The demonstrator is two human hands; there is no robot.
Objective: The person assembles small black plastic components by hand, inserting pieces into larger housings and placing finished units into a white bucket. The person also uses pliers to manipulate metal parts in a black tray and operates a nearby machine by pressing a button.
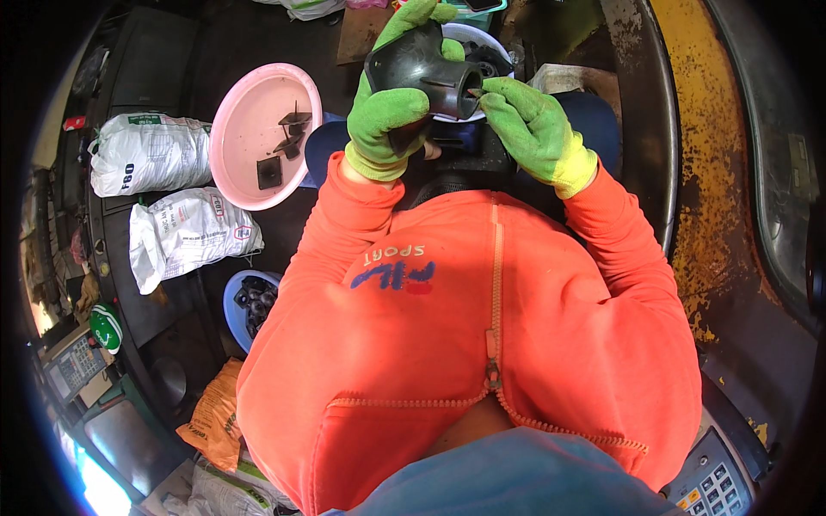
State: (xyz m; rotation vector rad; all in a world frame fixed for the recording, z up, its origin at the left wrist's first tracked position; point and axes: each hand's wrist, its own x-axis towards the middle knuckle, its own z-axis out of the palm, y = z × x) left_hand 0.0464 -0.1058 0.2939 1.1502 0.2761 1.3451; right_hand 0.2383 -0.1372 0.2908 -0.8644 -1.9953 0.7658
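A black plastic pipe fitting with a round open end is held up in front of me. My left hand, in a green glove with a yellow cuff, is closed around its left side. At the open end is my right hand, gloved the same way. Its thumb and fingers are pinched together by the rim, and a small brownish tip shows between them; what it belongs to is hidden. Behind the fitting stands a pale basin with black parts in it, partly covered by my hands.
To the left is a pink basin with several flat black pieces. Two white sacks lie beyond it. A blue basin of black parts and an orange bag sit nearer. A rusty yellow machine frame rises on the right.
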